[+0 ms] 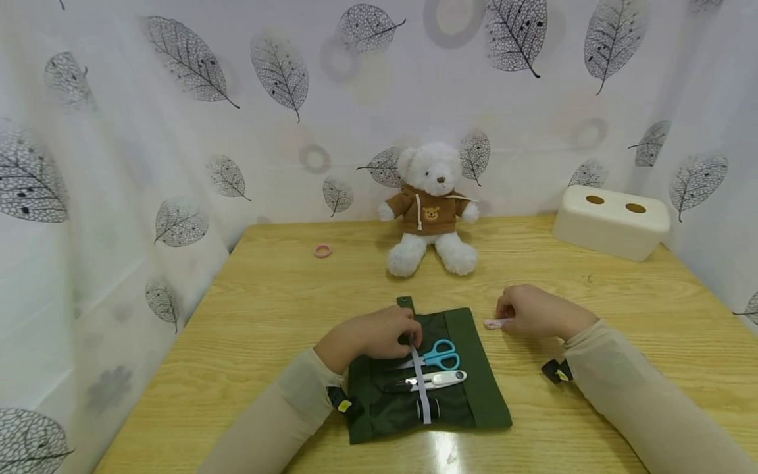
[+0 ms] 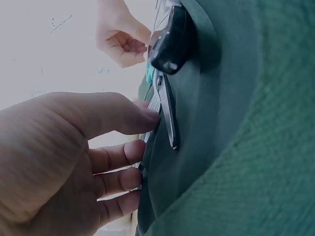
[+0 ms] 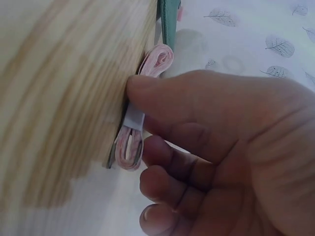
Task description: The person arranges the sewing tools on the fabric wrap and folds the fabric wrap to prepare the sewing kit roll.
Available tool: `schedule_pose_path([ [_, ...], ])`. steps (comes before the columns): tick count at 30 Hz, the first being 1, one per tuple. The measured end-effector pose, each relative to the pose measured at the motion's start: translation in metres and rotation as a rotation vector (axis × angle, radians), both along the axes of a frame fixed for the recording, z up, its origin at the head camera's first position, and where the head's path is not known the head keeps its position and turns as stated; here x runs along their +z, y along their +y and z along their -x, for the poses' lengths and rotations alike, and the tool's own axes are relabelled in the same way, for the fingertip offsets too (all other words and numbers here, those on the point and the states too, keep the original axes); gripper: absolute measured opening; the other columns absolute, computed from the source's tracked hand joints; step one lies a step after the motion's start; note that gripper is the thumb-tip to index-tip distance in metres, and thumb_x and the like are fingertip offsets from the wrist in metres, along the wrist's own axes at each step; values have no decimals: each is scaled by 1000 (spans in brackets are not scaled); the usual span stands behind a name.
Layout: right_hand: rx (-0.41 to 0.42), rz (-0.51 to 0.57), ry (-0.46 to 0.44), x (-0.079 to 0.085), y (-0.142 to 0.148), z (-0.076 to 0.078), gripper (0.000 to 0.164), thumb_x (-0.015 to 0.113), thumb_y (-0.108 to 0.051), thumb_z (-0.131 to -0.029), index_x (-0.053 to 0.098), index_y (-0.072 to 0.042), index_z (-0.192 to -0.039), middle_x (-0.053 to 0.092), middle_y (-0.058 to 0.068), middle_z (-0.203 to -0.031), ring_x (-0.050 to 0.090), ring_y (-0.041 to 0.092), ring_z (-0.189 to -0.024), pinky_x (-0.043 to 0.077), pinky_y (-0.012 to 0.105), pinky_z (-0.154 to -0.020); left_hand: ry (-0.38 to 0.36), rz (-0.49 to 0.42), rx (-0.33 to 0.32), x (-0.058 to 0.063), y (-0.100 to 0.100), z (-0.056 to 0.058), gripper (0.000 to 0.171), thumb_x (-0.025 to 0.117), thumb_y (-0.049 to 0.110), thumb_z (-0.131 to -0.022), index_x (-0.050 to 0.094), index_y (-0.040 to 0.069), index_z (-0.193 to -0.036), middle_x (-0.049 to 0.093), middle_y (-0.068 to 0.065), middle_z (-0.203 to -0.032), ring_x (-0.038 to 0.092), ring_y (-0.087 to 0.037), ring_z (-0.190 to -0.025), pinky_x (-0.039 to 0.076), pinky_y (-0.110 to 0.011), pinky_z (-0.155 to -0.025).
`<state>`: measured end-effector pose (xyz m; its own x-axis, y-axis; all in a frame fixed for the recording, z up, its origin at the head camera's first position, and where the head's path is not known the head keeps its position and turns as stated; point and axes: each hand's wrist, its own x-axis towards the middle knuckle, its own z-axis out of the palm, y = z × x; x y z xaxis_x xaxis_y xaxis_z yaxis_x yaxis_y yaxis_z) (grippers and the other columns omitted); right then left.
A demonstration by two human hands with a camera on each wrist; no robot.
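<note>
An unrolled dark green cloth sewing pouch (image 1: 488,388) lies on the table. A white elastic band (image 1: 419,375) crosses blue-handled scissors (image 1: 443,355), white thread snips (image 1: 445,378) and a dark thread spool (image 1: 434,409) on it. My left hand (image 1: 379,334) pinches the band's far end; in the left wrist view the thumb (image 2: 113,113) and fingers are against the cloth, the exact contact hidden. Right of the pouch, my right hand (image 1: 535,311) pinches a folded pink tape bundle (image 3: 130,147) with a white wrap round its middle, at the tabletop.
A white teddy bear in a brown hoodie (image 1: 431,210) sits at the table's back. A pink ring (image 1: 322,251) lies at the back left. A cream box with two round holes (image 1: 610,227) stands at the back right, before a leaf-patterned curtain (image 1: 379,85).
</note>
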<state>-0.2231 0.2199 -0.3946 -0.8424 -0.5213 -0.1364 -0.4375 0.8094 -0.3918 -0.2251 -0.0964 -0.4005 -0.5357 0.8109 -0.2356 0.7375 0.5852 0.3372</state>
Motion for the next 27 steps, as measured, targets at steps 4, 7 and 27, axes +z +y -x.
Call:
schedule_pose_path([
  [4,9,-8,14,0,1,-1,19,75,-31,-93,74,-19,-79,58,-6,-77,49,10,-65,43,31,-61,-13,0,16,2,-1,0,15,68,10,-93,71,21,-103,55,3,-102,49,-12,-92,45,-28,-83],
  [7,23,1,35,0,0,-2,22,74,-32,-94,72,-19,-77,55,-6,-75,47,9,-64,42,29,-60,-17,3,17,2,-1,0,15,68,9,-93,70,21,-103,55,4,-101,48,-11,-90,44,-27,-82],
  [27,173,70,32,13,-50,-5,15,71,-11,-88,67,-22,-79,56,-12,-71,47,5,-60,42,26,-55,-12,-33,0,-4,3,3,17,68,5,-91,60,20,-91,50,5,-95,47,-12,-85,41,-25,-76],
])
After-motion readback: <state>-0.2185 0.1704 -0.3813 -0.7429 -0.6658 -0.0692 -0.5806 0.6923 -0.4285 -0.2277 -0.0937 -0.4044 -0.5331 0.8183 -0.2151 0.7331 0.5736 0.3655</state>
